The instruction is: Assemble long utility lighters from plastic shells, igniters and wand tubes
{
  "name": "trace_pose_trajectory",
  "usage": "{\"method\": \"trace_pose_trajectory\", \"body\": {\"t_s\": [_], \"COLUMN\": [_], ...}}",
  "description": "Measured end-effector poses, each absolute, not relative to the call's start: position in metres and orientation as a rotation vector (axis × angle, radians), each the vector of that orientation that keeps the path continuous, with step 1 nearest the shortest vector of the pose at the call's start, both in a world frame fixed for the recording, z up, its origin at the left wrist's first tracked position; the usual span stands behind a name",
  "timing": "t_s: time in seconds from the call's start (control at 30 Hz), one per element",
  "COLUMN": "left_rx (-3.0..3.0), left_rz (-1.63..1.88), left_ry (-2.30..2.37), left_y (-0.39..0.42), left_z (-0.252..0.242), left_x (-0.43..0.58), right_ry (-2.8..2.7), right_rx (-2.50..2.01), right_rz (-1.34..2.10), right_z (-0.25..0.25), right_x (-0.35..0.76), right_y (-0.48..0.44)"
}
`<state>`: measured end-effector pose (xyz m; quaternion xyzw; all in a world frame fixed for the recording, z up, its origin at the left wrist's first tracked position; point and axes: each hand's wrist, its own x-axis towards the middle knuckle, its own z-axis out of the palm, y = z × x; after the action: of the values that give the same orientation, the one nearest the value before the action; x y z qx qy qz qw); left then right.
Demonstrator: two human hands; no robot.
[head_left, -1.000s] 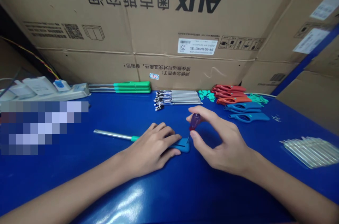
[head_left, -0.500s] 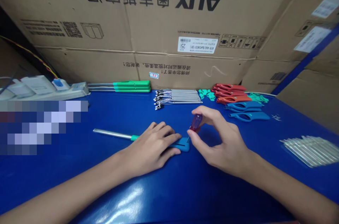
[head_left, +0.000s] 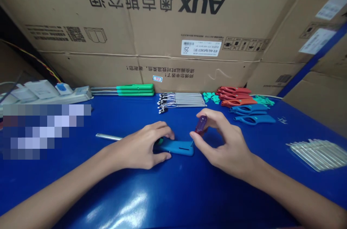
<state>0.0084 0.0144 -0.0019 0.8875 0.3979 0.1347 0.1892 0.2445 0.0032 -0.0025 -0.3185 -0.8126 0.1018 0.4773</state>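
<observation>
A long-nosed lighter with a blue handle (head_left: pixel 177 147) and a metal tube (head_left: pixel 107 137) lies on the blue table (head_left: pixel 189 193). My left hand (head_left: pixel 143 148) grips the handle's left part, fingers curled over it. My right hand (head_left: pixel 223 144) pinches a small screwdriver with a purple handle (head_left: pixel 201 125), held upright. Its tip touches the right end of the blue handle.
Big cardboard boxes (head_left: pixel 168 23) wall the back. Along them lie green-handled lighters (head_left: pixel 127 89), a bundle of metal tubes with wires (head_left: pixel 181 99), red handles (head_left: pixel 234 95) and blue handles (head_left: pixel 252 113). Clear tubes (head_left: pixel 318 154) lie at right, a power strip (head_left: pixel 51 93) at left.
My left hand has slid left along the blue handle and arched its fingers, which uncovers more of the handle. My right hand with the screwdriver has hardly moved.
</observation>
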Motion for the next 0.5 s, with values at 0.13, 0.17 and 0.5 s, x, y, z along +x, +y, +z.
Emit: {"method": "trace_pose_trajectory", "body": {"t_s": [0.13, 0.17, 0.5], "left_rx": [2.554, 2.562, 2.542], "left_rz": [0.353, 0.353, 0.324], "left_ry": [1.092, 1.084, 1.088], "left_y": [0.0168, 0.0167, 0.0157], "left_z": [-0.0009, -0.0007, -0.0014], "left_x": [0.0067, 0.0068, 0.0063], "right_ry": [-2.002, -2.011, -2.063], "right_rx": [-0.799, -0.81, -0.732], "right_rz": [0.34, 0.363, 0.413], "right_z": [-0.0019, -0.001, 0.006], "right_x": [0.249, 0.25, 0.2518], "right_y": [0.0032, 0.0028, 0.0038]}}
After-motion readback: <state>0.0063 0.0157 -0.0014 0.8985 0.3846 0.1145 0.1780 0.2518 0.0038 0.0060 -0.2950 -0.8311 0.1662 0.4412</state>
